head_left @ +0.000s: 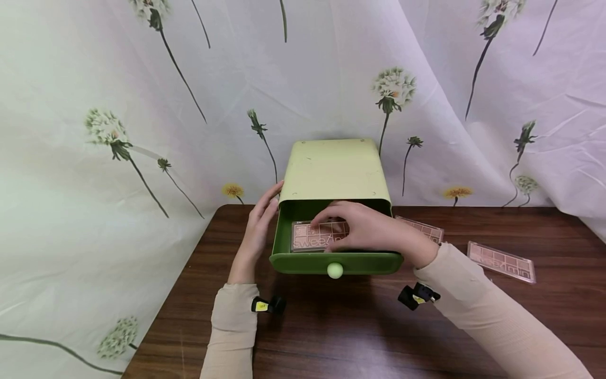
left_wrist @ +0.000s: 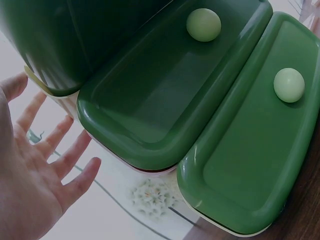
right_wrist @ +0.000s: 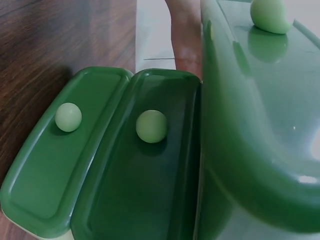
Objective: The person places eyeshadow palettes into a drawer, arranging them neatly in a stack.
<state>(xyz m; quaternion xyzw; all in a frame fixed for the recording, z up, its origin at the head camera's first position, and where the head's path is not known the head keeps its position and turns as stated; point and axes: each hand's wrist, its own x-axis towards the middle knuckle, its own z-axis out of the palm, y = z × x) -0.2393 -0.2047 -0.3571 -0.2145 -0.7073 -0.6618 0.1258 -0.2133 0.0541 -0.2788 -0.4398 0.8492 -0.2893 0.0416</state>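
A green drawer (head_left: 337,264) with a round pale knob (head_left: 335,270) is pulled out from the top of a small drawer cabinet (head_left: 335,168). Inside it lies an eyeshadow palette (head_left: 303,237) with embossed lettering on its pans. My right hand (head_left: 362,226) reaches into the drawer and grips this palette, thumb near its front edge and fingers at the back; its right part is hidden under the hand. On the cabinet's left side my left hand (head_left: 258,221) rests with its fingers extended. The left wrist view shows that hand (left_wrist: 45,165) spread beside the cabinet.
Two more palettes, one partly behind my right arm (head_left: 428,230) and another farther right (head_left: 502,261), lie on the dark wooden table (head_left: 322,331). Below the pulled drawer are two closed drawers, a middle one (right_wrist: 135,185) and a bottom one (right_wrist: 45,170). A dandelion-print cloth (head_left: 322,89) hangs behind.
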